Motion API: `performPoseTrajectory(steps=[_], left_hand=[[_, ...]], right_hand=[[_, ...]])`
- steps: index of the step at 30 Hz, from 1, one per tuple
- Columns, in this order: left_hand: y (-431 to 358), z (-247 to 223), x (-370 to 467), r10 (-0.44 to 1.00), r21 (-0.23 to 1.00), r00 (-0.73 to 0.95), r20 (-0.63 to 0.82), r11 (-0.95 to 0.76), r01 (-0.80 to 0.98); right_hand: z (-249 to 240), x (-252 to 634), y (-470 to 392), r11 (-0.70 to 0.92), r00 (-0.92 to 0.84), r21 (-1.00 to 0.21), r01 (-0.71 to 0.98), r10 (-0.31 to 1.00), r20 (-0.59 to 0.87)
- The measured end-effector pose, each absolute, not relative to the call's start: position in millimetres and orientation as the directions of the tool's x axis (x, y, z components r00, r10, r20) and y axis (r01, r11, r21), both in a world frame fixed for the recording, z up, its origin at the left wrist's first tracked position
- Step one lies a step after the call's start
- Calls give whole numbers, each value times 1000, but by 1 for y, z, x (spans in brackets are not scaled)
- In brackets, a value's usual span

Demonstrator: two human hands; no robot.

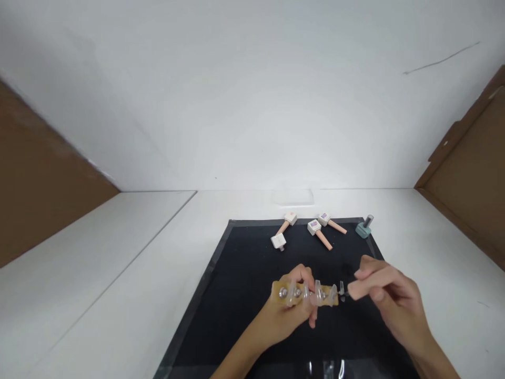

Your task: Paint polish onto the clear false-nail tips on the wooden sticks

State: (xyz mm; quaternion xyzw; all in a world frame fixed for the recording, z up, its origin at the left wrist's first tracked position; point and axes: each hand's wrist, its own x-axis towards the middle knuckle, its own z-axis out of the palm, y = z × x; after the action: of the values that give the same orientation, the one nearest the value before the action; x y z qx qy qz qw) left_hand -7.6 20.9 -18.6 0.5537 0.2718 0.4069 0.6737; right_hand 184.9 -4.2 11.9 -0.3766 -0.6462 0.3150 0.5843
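My left hand (286,313) grips a yellowish strip (276,289) from below, with its fingers wrapped round it. Clear false nail tips (318,292) stand in a row along the strip, and round silvery studs show at its left end. In my right hand (398,300) is a nail polish brush (366,284), held by its long peach cap. Its bristle end points left, close to the nail tip (342,290) at the strip's right end; whether they touch I cannot tell. A white nail polish bottle (278,241) with no peach cap on it lies beyond my hands.
Several capped white bottles (314,227) with peach caps lie at the back of the black mat (236,273). A teal bottle (363,230) with a grey cap lies at its back right corner. White wall panels and brown cardboard (469,179) surround the white table (150,295).
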Motion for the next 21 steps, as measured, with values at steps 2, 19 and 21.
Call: performPoseTrajectory(steps=[2, 19, 21], left_hand=[[19, -19, -8, 829, 976, 556, 58, 71, -207], [18, -22, -5, 770, 961, 638, 4, 174, -216], [18, -23, -5, 767, 960, 642, 6, 174, -218]], right_hand=[[13, 179, -8, 574, -116, -807, 139, 819, 563], [13, 176, -3, 709, -237, -645, 285, 704, 669], [12, 176, -3, 704, -239, -675, 222, 711, 662]])
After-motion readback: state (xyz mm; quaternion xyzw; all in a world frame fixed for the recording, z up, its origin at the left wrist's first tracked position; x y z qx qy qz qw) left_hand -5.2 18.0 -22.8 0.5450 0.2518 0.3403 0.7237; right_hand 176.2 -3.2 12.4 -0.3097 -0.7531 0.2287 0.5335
